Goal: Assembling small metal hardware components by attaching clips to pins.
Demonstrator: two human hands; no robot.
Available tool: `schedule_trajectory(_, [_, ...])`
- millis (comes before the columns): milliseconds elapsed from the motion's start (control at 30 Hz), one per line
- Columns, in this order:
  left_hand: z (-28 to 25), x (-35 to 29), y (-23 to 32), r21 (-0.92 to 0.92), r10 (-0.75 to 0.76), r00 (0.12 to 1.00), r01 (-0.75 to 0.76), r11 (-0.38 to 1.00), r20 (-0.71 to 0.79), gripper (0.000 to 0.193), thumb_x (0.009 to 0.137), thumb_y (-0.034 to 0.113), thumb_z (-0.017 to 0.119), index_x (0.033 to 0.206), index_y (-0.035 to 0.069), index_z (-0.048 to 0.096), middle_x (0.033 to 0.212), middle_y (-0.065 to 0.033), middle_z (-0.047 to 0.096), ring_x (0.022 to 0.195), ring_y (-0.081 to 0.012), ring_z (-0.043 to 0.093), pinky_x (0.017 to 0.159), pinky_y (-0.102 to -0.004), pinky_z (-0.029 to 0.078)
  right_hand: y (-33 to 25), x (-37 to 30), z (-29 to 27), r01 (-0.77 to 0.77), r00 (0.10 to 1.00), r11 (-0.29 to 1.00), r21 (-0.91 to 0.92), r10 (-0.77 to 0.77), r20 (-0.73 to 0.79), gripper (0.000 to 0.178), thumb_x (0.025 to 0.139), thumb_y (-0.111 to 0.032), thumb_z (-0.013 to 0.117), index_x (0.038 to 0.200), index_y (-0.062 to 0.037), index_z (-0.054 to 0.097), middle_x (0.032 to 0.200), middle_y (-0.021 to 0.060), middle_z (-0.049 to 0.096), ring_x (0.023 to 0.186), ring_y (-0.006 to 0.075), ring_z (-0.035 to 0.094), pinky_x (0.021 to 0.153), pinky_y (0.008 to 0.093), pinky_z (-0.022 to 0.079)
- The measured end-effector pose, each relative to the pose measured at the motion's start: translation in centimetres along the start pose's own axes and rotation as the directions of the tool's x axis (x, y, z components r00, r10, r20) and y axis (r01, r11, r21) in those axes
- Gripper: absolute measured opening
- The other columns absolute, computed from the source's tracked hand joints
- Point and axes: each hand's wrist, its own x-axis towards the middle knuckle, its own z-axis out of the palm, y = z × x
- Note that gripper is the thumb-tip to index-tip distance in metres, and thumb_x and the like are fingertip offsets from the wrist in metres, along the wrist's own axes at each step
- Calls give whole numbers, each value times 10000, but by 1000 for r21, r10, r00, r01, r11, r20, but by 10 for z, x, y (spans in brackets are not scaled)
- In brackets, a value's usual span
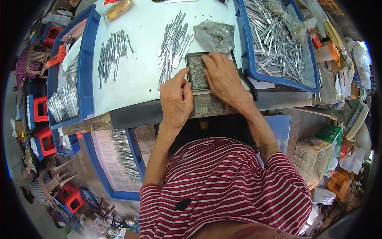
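A small dark rectangular tray [198, 88] full of tiny metal pins lies near the table's front edge. My right hand [227, 79] reaches over its right side, fingers bent and fingertips down among the pins; whatever they pinch is hidden. At the tray's left edge is my left hand [176, 99], its fingers curled and thumb close to the index finger. What it holds, if anything, cannot be made out. Just beyond it, slim silvery metal strips [171, 44] lie in a loose pile. A clear plastic bag [215, 36] with small metal parts rests behind the tray.
A blue bin [243, 44] heaped with metal strips stands at right. Another blue bin [90, 59] with stacked strips sits at left. More strips [113, 53] are spread on the white table sheet [135, 79]. Below the table is a blue tray [115, 194] with further strips.
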Motion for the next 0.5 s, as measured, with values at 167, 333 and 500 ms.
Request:
schedule_trajectory(167, [-10, 17, -10, 190, 138, 990, -130, 973, -29, 290, 696, -29, 539, 972, 54, 559, 735, -83, 522, 700, -241, 484, 650, -350, 346, -7, -1, 1, 10, 996, 999, -36, -7, 86, 231, 744, -100, 562, 942, -3, 492, 887, 132, 461, 843, 282, 457, 702, 392, 363])
schedule_trajectory(333, [-9, 53, -24, 285, 255, 966, -256, 924, 43, 308, 657, -42, 557, 941, 76, 584, 802, -81, 506, 782, -260, 461, 676, -356, 361, -8, 0, -4, 25, 999, 1000, 15, -26, 40, 248, 732, -124, 592, 943, -24, 508, 902, 119, 463, 851, 273, 451, 708, 387, 358])
schedule_trajectory(500, [4, 78, -37, 278, 269, 950, -305, 911, 160, 360, 675, -44, 539, 979, 137, 605, 875, -80, 495, 825, -257, 448, 734, -349, 367, -9, 1, -3, 56, 997, 998, 29, -58, 50, 254, 719, -125, 606, 931, -21, 512, 892, 115, 459, 851, 268, 451, 711, 384, 359])
